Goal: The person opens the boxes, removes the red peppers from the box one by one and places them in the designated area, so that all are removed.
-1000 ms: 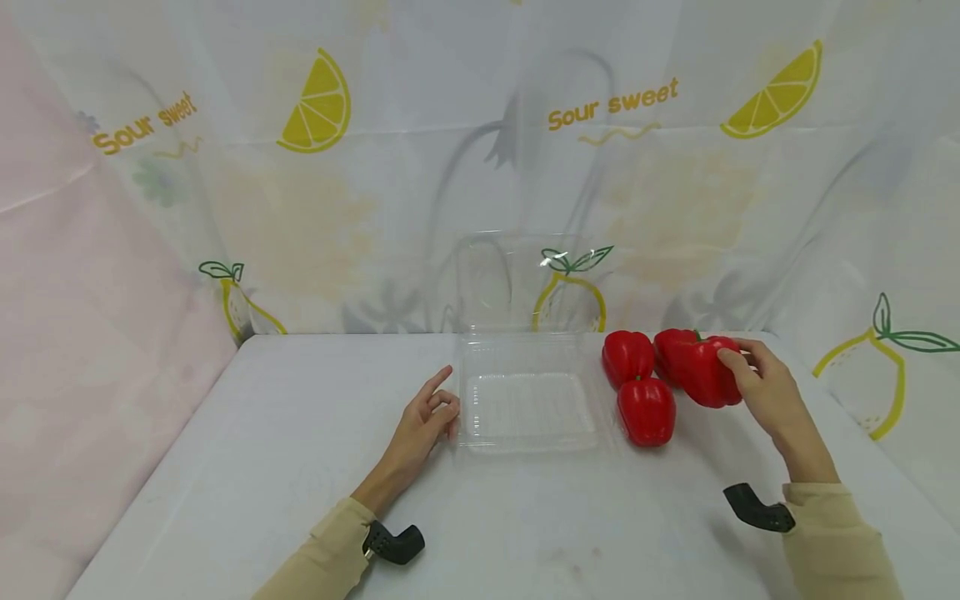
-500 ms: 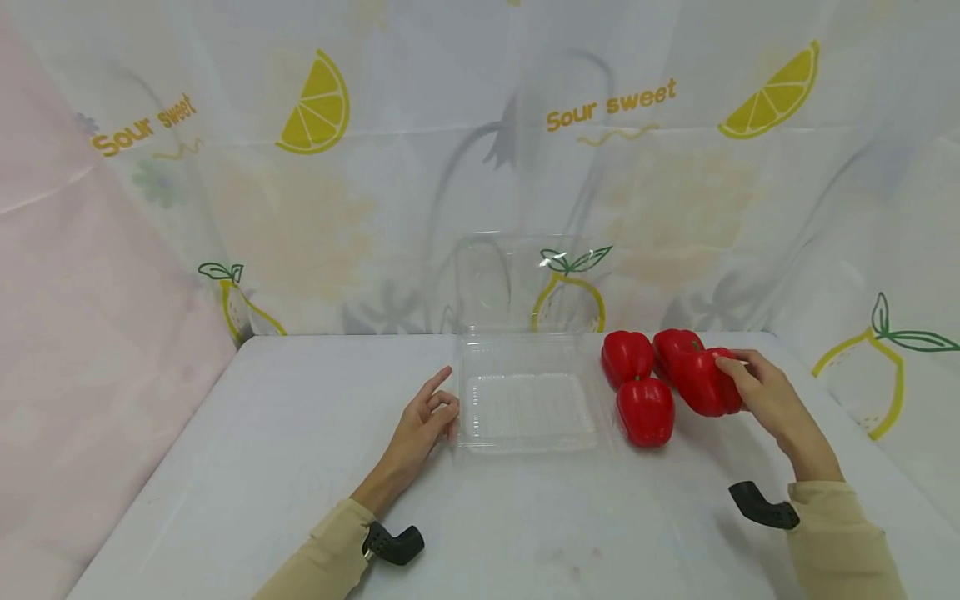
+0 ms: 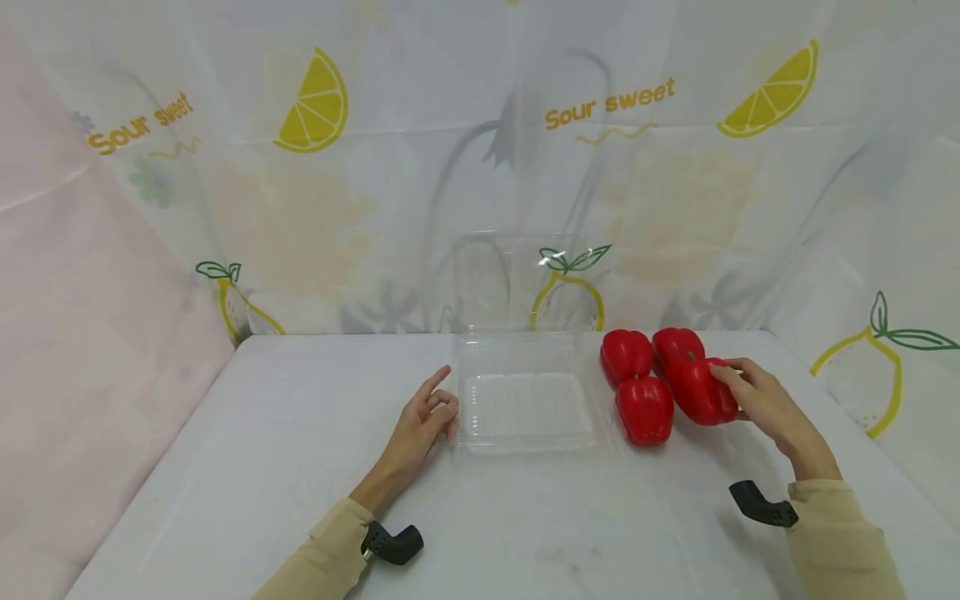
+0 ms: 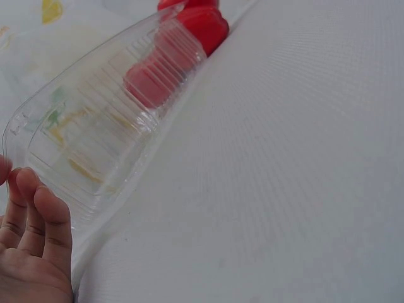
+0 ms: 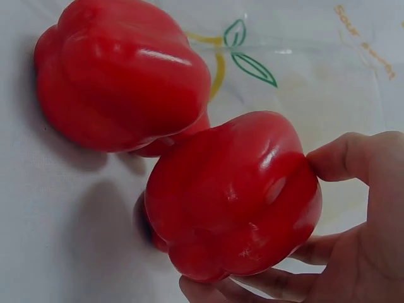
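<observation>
A red bell pepper [image 3: 703, 392] is gripped by my right hand [image 3: 761, 398], thumb on its side and fingers curled beneath it, as the held pepper [image 5: 233, 202] shows in the right wrist view. It sits close over the table, in front of a back-row pepper [image 3: 677, 346]. To its left are a front pepper [image 3: 645, 412] and another pepper [image 3: 626, 357] behind that. My left hand [image 3: 422, 423] pinches the left rim of a clear plastic clamshell container [image 3: 528, 446], index finger extended; its bent fingers [image 4: 53, 208] meet the rim in the left wrist view.
The container's raised lid [image 3: 495, 283] leans back toward the printed lemon curtain [image 3: 405, 192]. A white cloth covers the table [image 3: 480, 517], whose far edge runs just behind the peppers. Black wrist cameras [image 3: 393, 543] sit on both sleeves.
My right hand has brought its pepper down and slightly toward me, uncovering more of the pepper behind. My left hand and the container have stayed put.
</observation>
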